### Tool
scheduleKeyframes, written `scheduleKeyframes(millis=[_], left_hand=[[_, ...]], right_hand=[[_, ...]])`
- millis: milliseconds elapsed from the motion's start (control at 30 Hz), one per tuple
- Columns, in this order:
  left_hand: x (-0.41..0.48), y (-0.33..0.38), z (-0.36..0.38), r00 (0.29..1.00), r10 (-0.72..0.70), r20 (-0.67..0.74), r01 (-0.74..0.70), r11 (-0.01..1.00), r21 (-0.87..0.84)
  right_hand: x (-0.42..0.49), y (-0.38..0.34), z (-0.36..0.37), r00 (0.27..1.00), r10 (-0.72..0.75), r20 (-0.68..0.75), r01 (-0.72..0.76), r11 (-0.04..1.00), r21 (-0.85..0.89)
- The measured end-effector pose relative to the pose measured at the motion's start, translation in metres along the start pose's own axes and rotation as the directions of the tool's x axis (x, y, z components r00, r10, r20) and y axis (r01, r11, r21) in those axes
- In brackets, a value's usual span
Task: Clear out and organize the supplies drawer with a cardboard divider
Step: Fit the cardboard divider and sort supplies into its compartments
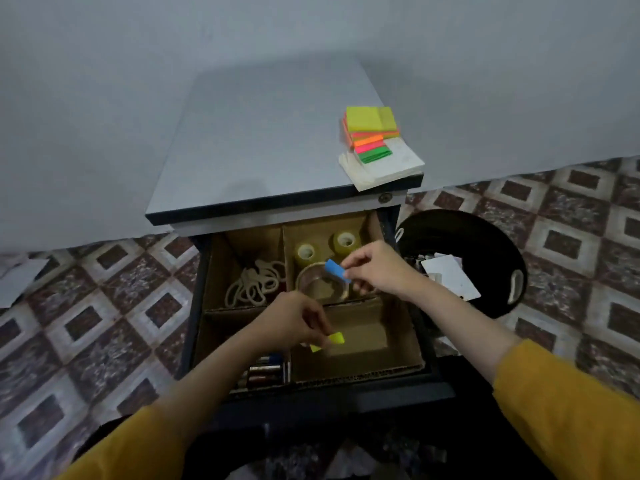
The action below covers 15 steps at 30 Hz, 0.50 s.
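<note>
We are pinching a small yellow paper slip [333, 340] in our left hand [297, 323] and a small blue paper slip [338, 270] in our right hand [375, 271], over the brown cardboard divider [363, 370].

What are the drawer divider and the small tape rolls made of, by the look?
Divider: corrugated cardboard, matte brown; fluting shows along its front edge. Small tape rolls: probably clear plastic film, glossy, yellowish and translucent, on pale cores.

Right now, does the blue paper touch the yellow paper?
Apart. The head view shows the right hand pinching the blue paper over the tape rolls, the left hand pinching the yellow paper nearer, with a clear gap between them.
</note>
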<state>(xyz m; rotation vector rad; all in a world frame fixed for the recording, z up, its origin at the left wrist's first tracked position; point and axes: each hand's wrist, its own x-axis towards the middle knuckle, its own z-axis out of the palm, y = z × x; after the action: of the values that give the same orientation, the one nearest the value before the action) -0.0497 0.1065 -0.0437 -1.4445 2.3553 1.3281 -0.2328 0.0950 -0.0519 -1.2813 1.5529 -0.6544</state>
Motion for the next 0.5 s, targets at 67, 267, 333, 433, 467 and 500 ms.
scheduleKeyframes(millis=[67,267,333,433,467,500], left_hand=[[0.01,-0.004,0.006,0.999,-0.008,0.033,0.008,1.0,0.015],[0.035,-0.002,0.021,0.989,0.002,0.147,-0.033,0.977,0.212],[0.04,-0.002,0.029,0.986,-0.015,0.163,-0.049,0.925,0.376],[0.042,-0.004,0.042,0.98,-0.058,0.193,-0.056,0.841,0.537],[0.042,-0.004,0.045,0.976,-0.077,0.205,-0.056,0.817,0.573],[0.043,-0.003,0.047,0.975,-0.091,0.203,-0.051,0.798,0.601]], right_hand=[[0.014,0.0,0.005,1.0,0.002,0.009,-0.002,1.0,0.011],[0.04,0.009,0.019,0.999,0.021,0.033,-0.022,0.999,0.048],[0.043,0.008,0.019,0.999,0.007,0.034,-0.009,0.998,0.062],[0.046,0.006,0.016,1.0,0.001,0.017,-0.003,0.993,0.12],[0.047,0.007,0.015,1.0,0.001,0.012,-0.003,0.99,0.138],[0.047,0.007,0.015,1.0,0.0,0.009,-0.002,0.99,0.143]])
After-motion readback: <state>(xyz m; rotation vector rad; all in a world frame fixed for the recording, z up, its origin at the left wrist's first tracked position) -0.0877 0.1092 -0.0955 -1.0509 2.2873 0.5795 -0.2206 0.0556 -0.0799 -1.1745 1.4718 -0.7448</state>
